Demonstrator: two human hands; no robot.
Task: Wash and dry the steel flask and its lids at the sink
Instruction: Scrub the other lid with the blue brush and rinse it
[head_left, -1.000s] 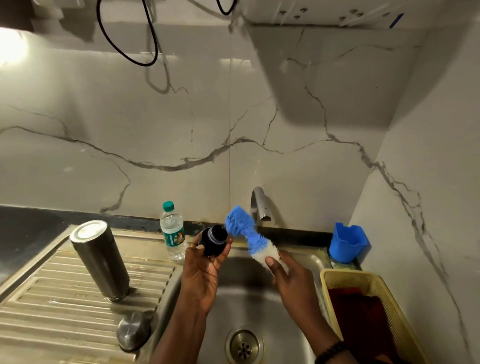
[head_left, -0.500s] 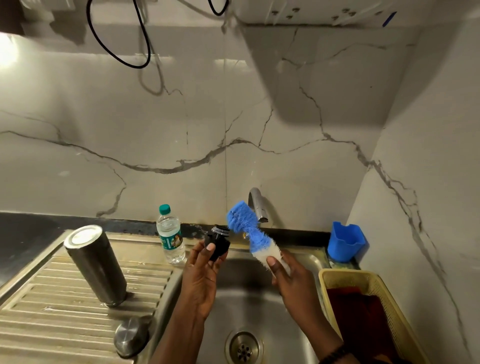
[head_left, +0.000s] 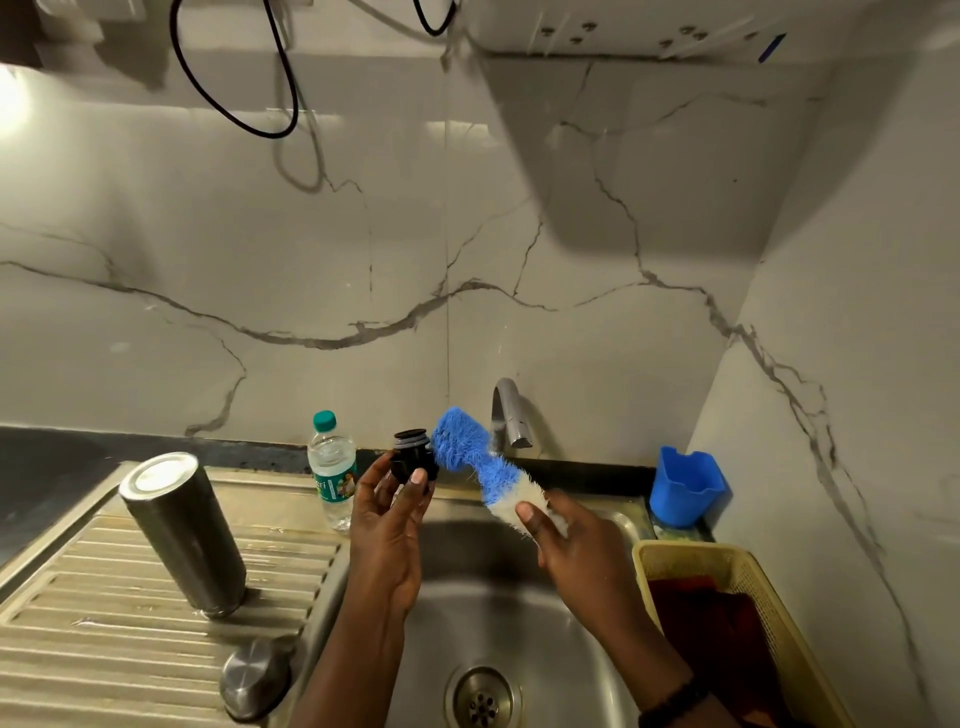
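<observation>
Both hands are raised over the sink basin at lower centre. Left hand pinches the small black inner lid between thumb and fingertips, holding it above the palm; right hand curls round the white end of the blue-and-white brush, whose handle is hidden inside the grip. Blue bristles touch the lid's right side, just in front of the tap.

Largest down: the ribbed draining board at lower left carries the steel flask, standing mouth-down and leaning in this wide view. A yellow basket at lower right is cut off by the frame edge, its dark red contents hard to make out. Behind it sits a blue cup. A plastic water bottle stands just left of the left hand. The steel outer lid rests dome-up at the board's edge, well below the hands.
</observation>
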